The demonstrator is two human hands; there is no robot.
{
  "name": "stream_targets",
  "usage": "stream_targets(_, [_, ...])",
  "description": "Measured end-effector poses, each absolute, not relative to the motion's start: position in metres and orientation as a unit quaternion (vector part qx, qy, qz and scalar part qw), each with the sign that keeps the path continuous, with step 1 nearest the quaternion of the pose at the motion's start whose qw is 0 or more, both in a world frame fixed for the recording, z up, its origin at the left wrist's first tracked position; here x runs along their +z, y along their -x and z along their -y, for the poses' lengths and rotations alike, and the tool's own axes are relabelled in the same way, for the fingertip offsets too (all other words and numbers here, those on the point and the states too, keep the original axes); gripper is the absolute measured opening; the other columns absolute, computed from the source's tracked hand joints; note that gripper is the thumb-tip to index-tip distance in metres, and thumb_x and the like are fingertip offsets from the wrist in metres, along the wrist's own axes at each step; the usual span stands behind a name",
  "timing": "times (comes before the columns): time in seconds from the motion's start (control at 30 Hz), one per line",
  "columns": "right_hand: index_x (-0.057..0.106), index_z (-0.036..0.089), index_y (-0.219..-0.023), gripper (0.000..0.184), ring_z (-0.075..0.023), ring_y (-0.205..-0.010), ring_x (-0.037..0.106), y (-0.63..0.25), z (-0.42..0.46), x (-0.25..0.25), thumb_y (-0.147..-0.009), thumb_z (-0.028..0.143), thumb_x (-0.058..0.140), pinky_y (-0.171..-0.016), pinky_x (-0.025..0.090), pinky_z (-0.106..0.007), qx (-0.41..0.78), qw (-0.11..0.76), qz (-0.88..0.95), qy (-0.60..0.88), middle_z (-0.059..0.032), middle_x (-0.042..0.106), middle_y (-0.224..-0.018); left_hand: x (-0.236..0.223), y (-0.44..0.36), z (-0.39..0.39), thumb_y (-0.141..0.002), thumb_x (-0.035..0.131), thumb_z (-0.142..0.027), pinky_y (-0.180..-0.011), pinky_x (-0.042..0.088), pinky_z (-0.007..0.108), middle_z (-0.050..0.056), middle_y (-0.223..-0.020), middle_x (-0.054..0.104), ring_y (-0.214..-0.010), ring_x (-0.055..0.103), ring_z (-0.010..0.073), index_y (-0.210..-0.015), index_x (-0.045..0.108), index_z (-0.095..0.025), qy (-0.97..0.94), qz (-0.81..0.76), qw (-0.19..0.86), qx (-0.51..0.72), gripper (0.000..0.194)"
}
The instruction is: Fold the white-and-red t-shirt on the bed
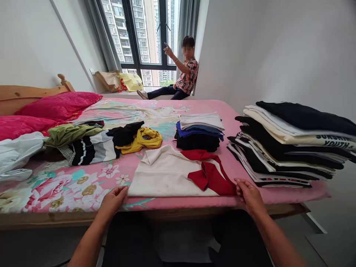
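Observation:
A white and red shirt (164, 178) lies spread at the bed's front edge, partly folded over, with a red sleeve turned across it. At its near left corner, my left hand (114, 199) is closed, thumb and fingers pinching the white cloth. My right hand (248, 193) pinches the red end at the near right corner. Just behind the shirt stands a small stack of folded clothes (198, 131), white on top, then blue and black. A tall stack of folded clothes (289, 152), mostly black, white and cream, rises to the right.
Loose clothes (91, 146) in green, striped black and white, black and yellow lie crumpled at left. Red pillows (59, 107) rest near the wooden headboard (33, 94). Another person (187, 74) sits on the window ledge, one arm raised, near a yellow bag (131, 81).

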State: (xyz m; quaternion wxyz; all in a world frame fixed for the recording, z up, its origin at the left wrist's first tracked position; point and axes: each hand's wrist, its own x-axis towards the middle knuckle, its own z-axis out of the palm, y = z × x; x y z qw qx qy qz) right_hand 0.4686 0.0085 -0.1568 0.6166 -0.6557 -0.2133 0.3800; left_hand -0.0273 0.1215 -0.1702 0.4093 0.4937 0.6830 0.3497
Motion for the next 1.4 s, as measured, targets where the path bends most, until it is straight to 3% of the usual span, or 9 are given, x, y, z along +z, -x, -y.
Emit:
stream_targets(0.1, [0.064, 0.017, -0.086, 0.038, -0.0145, -0.068, 0.056, -0.480, -0.007, -0.163, -0.064, 0.049, 0.065, -0.056, 0.043, -0.024, 0.265, 0.528, 0.334, 0.735, -0.0030, 0.064, -0.077, -0.171, 0.031, -0.120, -0.067, 0.057, -0.061, -0.068, 0.045, 0.025, 0.002, -0.084, 0.070, -0.080, 0.062, 0.0194, -0.088, 0.067, -0.019, -0.552, -0.687, 0.360, 0.306, 0.048])
stream_targets(0.2, [0.065, 0.019, -0.088, 0.042, -0.0193, -0.079, 0.059, -0.486, -0.010, -0.163, -0.065, 0.054, 0.060, -0.071, 0.045, -0.030, 0.251, 0.418, 0.407, 0.773, -0.0047, 0.067, -0.086, -0.168, 0.028, -0.120, -0.072, 0.052, -0.061, -0.075, 0.044, 0.028, 0.002, -0.085, 0.070, -0.084, 0.062, 0.0218, -0.087, 0.067, -0.020, -0.593, -0.699, 0.310, 0.252, 0.047])
stream_targets(0.5, [0.063, 0.022, -0.082, 0.046, -0.0205, -0.071, 0.060, -0.488, -0.003, -0.164, -0.074, 0.063, 0.045, -0.064, 0.040, -0.031, 0.259, 0.173, 0.478, 0.821, -0.0027, 0.067, -0.077, -0.163, 0.026, -0.129, -0.075, 0.053, -0.048, -0.072, 0.047, 0.029, 0.004, -0.088, 0.066, -0.081, 0.062, 0.0205, -0.109, 0.061, -0.016, -0.649, -0.694, 0.257, 0.176, 0.048])
stream_targets(0.63, [0.063, 0.023, -0.089, 0.044, -0.0216, -0.078, 0.060, -0.488, -0.007, -0.167, -0.075, 0.061, 0.046, -0.067, 0.040, -0.031, 0.241, 0.176, 0.489, 0.819, -0.0032, 0.068, -0.087, -0.151, 0.003, -0.147, -0.075, 0.050, -0.031, -0.090, 0.045, 0.032, 0.010, -0.110, 0.062, -0.103, 0.057, 0.0224, -0.120, 0.058, -0.013, -0.728, -0.656, 0.110, 0.164, 0.048])
stream_targets(0.77, [0.062, 0.022, -0.090, 0.040, -0.0209, -0.077, 0.058, -0.488, -0.014, -0.170, -0.073, 0.056, 0.051, -0.067, 0.039, -0.031, 0.252, 0.215, 0.482, 0.811, -0.0039, 0.066, -0.084, -0.143, -0.018, -0.171, -0.067, 0.050, -0.015, -0.100, 0.036, 0.038, 0.007, -0.129, 0.054, -0.117, 0.047, 0.0260, -0.126, 0.055, -0.021, -0.762, -0.628, 0.085, 0.133, 0.059])
stream_targets(0.97, [0.060, 0.020, -0.082, 0.029, -0.0121, -0.052, 0.049, -0.492, -0.020, -0.173, -0.072, 0.047, 0.054, -0.049, 0.036, -0.024, 0.323, 0.282, 0.435, 0.791, 0.0019, 0.056, -0.061, -0.134, -0.025, -0.197, -0.063, 0.054, -0.024, -0.079, 0.043, 0.038, 0.010, -0.089, 0.066, -0.092, 0.058, 0.0298, -0.085, 0.068, -0.020, -0.771, -0.624, 0.100, 0.078, 0.027])
stream_targets(1.07, [0.055, 0.020, -0.080, 0.027, -0.0089, -0.039, 0.039, -0.491, -0.021, -0.170, -0.075, 0.046, 0.052, -0.039, 0.030, -0.022, 0.362, 0.301, 0.398, 0.787, 0.0064, 0.045, -0.051, -0.132, -0.023, -0.201, -0.067, 0.053, -0.036, -0.059, 0.042, 0.028, 0.004, -0.067, 0.061, -0.070, 0.059, 0.0220, -0.068, 0.058, -0.019, -0.747, -0.625, 0.198, 0.108, 0.018])
stream_targets(1.23, [0.048, 0.021, -0.076, 0.027, -0.0084, -0.033, 0.039, -0.485, -0.019, -0.159, -0.075, 0.047, 0.053, -0.033, 0.025, -0.020, 0.430, 0.323, 0.363, 0.761, 0.0077, 0.043, -0.047, -0.133, -0.015, -0.190, -0.056, 0.068, -0.058, -0.044, 0.033, 0.022, 0.001, -0.063, 0.061, -0.054, 0.053, 0.0150, -0.078, 0.058, -0.017, -0.561, -0.637, 0.485, 0.210, 0.047])
stream_targets(1.4, [0.047, 0.021, -0.076, 0.029, -0.0096, -0.036, 0.044, -0.481, -0.012, -0.153, -0.075, 0.049, 0.054, -0.034, 0.027, -0.018, 0.470, 0.346, 0.338, 0.738, 0.0067, 0.044, -0.044, -0.130, 0.007, -0.169, -0.051, 0.071, -0.065, -0.039, 0.006, 0.022, -0.010, -0.037, 0.027, -0.033, 0.020, 0.0059, -0.067, 0.052, -0.019, -0.533, -0.644, 0.541, 0.093, 0.053])
